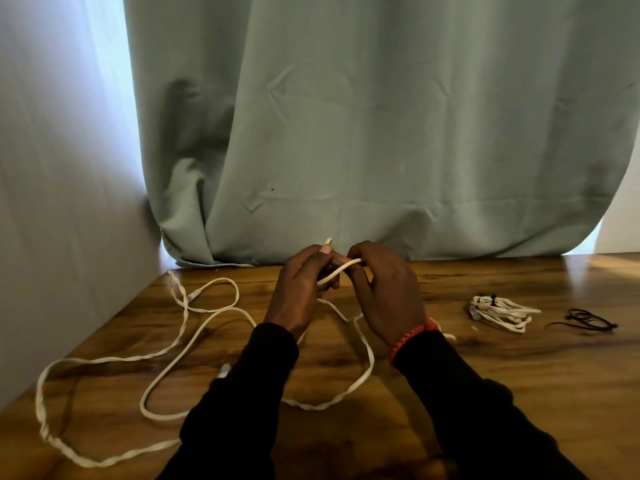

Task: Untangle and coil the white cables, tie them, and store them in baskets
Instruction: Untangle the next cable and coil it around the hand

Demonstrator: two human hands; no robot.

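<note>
A long white cable [194, 336] sprawls in loose loops over the left and middle of the wooden table [519, 368]. My left hand [298, 289] grips one end of it, the plug tip [327, 241] poking up above my fingers. My right hand [384, 289] pinches the same cable [341, 270] a short way along, just right of my left hand. Both hands are raised above the table near its far edge. A coiled white cable [498, 313] with a dark tie around it lies to the right.
Several black ties [585, 320] lie on the table right of the coiled cable. A grey-green curtain [381, 133] hangs behind the table's far edge. A white wall [62, 202] borders the left side. No basket is in view.
</note>
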